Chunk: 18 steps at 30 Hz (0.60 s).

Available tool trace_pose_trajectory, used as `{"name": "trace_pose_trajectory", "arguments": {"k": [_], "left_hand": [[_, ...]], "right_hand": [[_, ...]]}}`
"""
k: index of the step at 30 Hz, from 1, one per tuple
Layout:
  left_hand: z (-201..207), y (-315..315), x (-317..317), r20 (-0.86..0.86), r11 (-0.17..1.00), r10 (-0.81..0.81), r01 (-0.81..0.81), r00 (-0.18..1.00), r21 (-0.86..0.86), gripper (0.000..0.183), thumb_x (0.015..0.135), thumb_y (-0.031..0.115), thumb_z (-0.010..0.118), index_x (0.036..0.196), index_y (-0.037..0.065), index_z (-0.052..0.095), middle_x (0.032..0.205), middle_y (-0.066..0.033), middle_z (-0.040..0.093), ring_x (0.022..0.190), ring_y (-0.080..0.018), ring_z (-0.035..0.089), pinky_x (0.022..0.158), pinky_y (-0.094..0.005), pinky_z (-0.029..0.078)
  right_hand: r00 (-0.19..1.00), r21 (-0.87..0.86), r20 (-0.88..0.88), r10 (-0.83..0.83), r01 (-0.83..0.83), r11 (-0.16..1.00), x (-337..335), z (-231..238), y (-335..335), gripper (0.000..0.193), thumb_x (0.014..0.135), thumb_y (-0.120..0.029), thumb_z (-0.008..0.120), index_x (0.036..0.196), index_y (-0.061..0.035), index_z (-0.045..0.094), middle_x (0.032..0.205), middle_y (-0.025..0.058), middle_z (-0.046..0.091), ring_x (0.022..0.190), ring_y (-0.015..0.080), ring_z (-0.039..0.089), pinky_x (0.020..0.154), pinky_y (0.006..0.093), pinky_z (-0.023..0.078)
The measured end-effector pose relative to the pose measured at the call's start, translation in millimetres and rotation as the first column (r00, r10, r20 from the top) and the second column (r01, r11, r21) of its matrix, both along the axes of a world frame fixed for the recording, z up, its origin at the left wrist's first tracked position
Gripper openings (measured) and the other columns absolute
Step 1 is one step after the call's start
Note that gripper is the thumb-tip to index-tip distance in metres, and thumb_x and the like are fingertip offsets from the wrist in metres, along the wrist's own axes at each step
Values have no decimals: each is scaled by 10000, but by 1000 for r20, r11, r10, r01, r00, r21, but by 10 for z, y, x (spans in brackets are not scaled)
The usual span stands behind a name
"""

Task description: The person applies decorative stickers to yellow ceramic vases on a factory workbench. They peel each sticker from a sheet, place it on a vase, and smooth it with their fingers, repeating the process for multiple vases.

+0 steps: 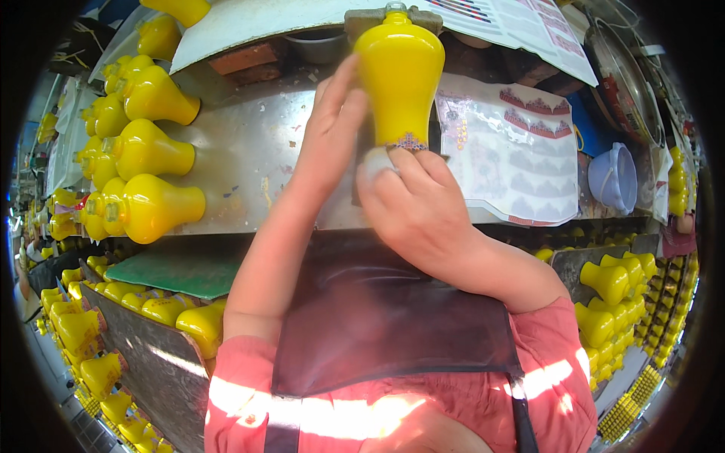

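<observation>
A glossy yellow vase-shaped bottle [400,72] lies in front of me, its clear-topped neck resting on a grey block [362,21] and its narrow foot toward me. A patterned blue-and-red decal [408,141] sits near that foot. My left hand [332,124] is along the bottle's left side, fingers stretched out and seemingly touching it. Curled at the foot, just below the decal, is my right hand [411,200]. Something whitish [375,162] shows at its fingers, too blurred to name. Right of the bottle lies a decal sheet [521,162] with curved patterned strips.
Several yellow bottles [155,149] lie along the left of the metal worktop [249,162]. A lilac bucket [612,179] stands at the right. Bricks [245,60] sit under a white board [249,26] at the back. More bottles [604,281] fill racks below on both sides.
</observation>
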<state>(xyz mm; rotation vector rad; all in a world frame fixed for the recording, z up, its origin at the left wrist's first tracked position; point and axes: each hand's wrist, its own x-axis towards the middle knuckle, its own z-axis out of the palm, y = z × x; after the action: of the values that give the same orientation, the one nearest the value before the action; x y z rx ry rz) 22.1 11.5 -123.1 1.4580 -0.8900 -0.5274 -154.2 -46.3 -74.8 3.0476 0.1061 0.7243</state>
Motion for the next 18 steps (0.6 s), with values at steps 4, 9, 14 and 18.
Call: {"name": "trace_pose_trajectory", "arguments": {"k": [4,9,14,18], "left_hand": [[119,-202,50,-148,999,-20,26,989,37,675,1098,383,498,1657,140,208,1541,-107,414,1412,-237,434,1155,-400,399],[172,-405,-79,-164,991,17,4,986,132,951,1001,252,680,1666,142,10,1542,-141,397,1409,-259,428,1153,-389,388],[175,-424,-191,-474,999,-22,5,880,-37,964,957,164,697,1661,157,38,1525,-147,405,1390,-278,445,1139,-399,414],[144,-407,-188,-460,999,-24,0,888,-52,971,956,201,681,1645,112,3,1506,-169,431,1368,-290,477,1117,-412,438]], "right_hand": [[987,-86,-136,82,-94,992,142,-12,120,141,754,-151,633,820,-58,716,811,74,556,915,262,559,797,370,414],[989,87,3,-148,147,985,8,141,-155,418,796,-105,731,1210,-109,672,730,44,476,634,233,522,578,372,433],[922,424,168,-348,251,870,-106,-26,-405,301,864,-95,782,1153,-65,700,808,122,693,676,304,680,604,399,538],[888,509,81,-453,354,785,-149,-113,-475,272,852,-92,783,1111,-58,709,855,130,727,700,307,699,612,392,547]]}}
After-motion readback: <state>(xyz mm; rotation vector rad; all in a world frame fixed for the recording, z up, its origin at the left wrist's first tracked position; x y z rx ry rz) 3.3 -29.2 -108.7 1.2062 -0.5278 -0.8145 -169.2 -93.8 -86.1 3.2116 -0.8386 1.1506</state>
